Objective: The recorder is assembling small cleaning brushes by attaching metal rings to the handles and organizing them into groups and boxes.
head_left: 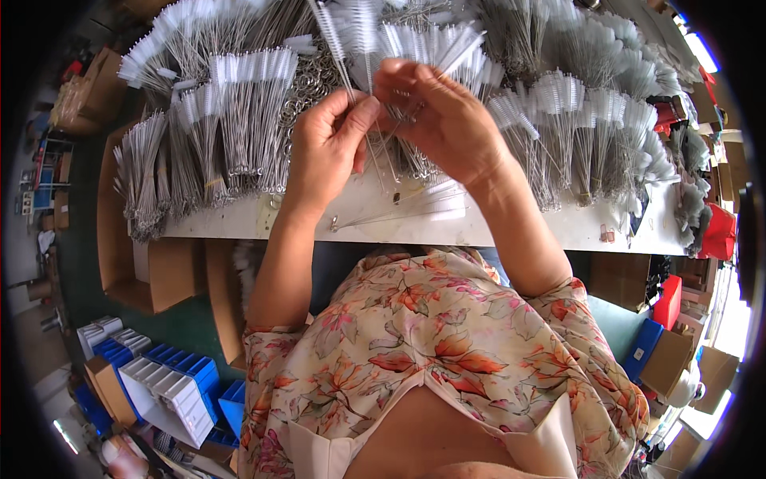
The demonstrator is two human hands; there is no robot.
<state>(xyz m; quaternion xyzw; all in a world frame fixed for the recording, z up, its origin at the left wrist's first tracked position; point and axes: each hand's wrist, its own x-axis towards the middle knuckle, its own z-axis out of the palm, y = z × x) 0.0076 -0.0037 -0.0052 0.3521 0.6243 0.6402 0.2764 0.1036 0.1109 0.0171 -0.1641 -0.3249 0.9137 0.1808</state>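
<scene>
My left hand is closed, its thumb and fingers pinching the thin wire stem of a bristle brush. The white bristles point up and away from me, and the wire runs down below the hand. Close beside it on the right is my right hand, with curled fingers. Small shiny bits show near its palm, too small to name. Under the hands, several loose brushes lie on the white table. Behind my left hand is a heap of metal rings.
Dense bundles of wire brushes stand at the left, and more brush bundles at the right. Cardboard boxes are below the table's left side. White and blue plastic bins stand on the green floor at lower left.
</scene>
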